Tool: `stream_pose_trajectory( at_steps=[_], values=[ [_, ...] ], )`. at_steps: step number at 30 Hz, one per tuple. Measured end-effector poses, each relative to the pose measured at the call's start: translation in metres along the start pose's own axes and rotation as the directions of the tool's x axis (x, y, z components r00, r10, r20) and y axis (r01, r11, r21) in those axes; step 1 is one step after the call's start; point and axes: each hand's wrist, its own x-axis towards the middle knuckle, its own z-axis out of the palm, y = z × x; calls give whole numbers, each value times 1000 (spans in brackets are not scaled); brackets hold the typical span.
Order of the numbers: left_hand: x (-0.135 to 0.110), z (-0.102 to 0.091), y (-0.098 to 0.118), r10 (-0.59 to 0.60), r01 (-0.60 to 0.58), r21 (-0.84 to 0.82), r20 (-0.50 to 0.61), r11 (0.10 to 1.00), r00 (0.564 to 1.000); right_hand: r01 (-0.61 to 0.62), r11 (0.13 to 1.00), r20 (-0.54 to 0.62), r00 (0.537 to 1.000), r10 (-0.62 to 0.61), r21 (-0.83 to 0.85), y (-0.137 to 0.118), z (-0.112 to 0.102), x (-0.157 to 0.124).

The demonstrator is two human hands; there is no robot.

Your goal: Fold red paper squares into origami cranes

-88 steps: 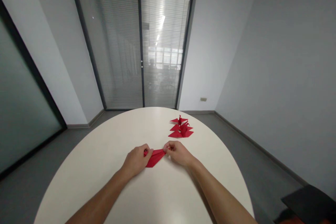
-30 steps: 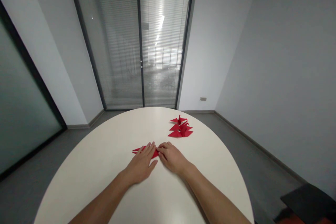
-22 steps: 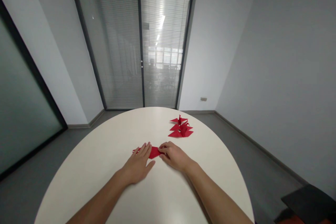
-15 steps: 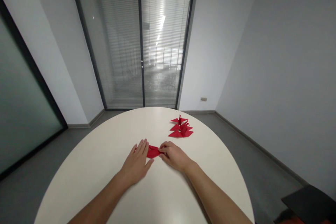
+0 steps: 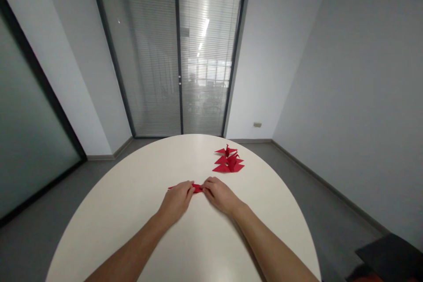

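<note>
A folded piece of red paper (image 5: 197, 188) lies flat on the round white table (image 5: 132, 194), mostly covered by my hands. My left hand (image 5: 176, 200) rests on its left part with fingers curled and pressed onto the fold. My right hand (image 5: 220, 194) pinches the paper's right end with closed fingers. Only a thin red strip shows between and left of the hands.
Several finished red paper cranes (image 5: 228, 161) sit in a small cluster on the far right of the table. Beyond the table's far edge are grey floor, glass doors with blinds (image 5: 178, 61), and a dark object (image 5: 390, 255) at bottom right.
My left hand went from flat with fingers stretched over the paper to curled at the fold. The paper shows narrower than before. My right hand stayed at the right end.
</note>
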Motion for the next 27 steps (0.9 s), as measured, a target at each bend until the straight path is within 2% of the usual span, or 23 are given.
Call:
stream_pose_trajectory(
  at_steps=[8, 13, 16, 20, 25, 27],
  values=[
    [5, 8, -2, -40, 40, 51, -5, 998, 999, -58, 994, -1, 998, 58, -95, -5, -1, 0],
    [4, 7, -2, 28, -29, 66, 6, 997, 1000, -61, 993, -24, 998, 59, -99, -7, -1, 0],
    [5, 7, -2, 19, -21, 84, 24, 996, 1000, -63, 993, -26, 998, 61, -103, -5, -1, 0],
    [7, 7, -3, 21, -23, 103, 18, 994, 1000, -56, 986, 6, 998, 58, -158, -10, -2, 1],
    [10, 6, -3, 43, -41, 76, -23, 996, 999, -50, 981, 46, 997, 59, -186, -30, 4, -4],
    [11, 8, -3, 48, -46, 54, -30, 997, 998, -52, 984, 102, 992, 70, -171, -36, 7, -8]
  ],
)
